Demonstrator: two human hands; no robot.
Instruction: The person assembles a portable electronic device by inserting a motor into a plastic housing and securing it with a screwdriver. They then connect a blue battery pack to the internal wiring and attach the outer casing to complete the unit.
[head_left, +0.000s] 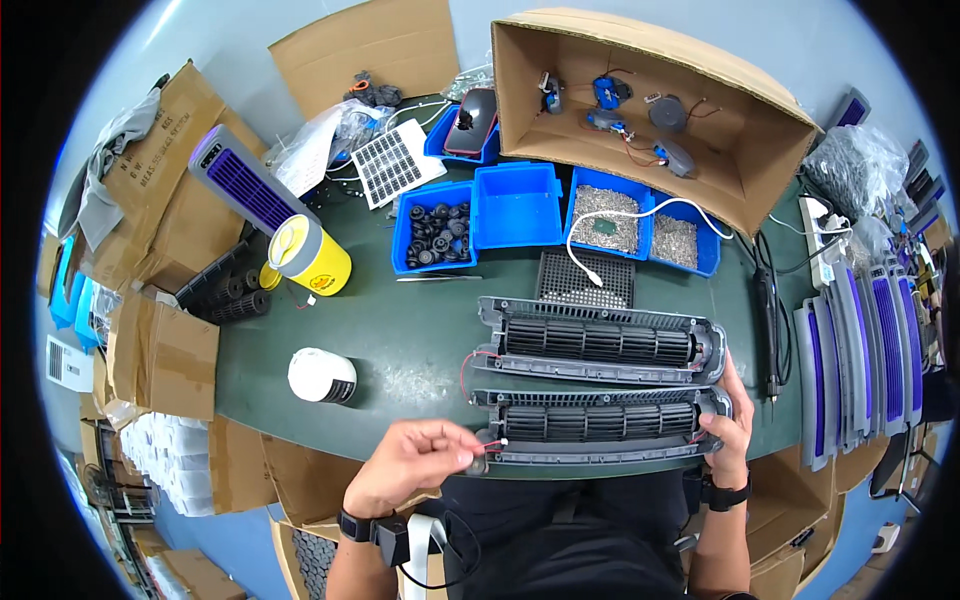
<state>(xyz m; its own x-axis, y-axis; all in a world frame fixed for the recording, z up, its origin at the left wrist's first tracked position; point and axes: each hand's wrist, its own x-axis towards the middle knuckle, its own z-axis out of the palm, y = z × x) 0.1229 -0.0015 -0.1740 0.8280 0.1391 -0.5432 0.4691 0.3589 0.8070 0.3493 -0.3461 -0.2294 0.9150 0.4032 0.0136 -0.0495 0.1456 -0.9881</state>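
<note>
Two grey plastic fan housings lie side by side at the table's front edge, each with a black ribbed blower wheel inside. My right hand [733,425] grips the right end of the nearer fan housing [590,457], thumb on top and fingers reaching toward the farther fan housing [600,373]. At the nearer housing's left end, my left hand [420,462] is closed in a pinch on a thin red wire [491,445] that ends in a small white connector [504,441]. Another red wire [464,372] loops out of the farther housing.
Beyond the housings are a black grid tray [560,275] and blue bins [518,205] of black round parts and screws. An open carton [640,140] holds small motors. A power screwdriver [768,330] lies right; a white tub [322,375] and yellow container [318,265] stand left.
</note>
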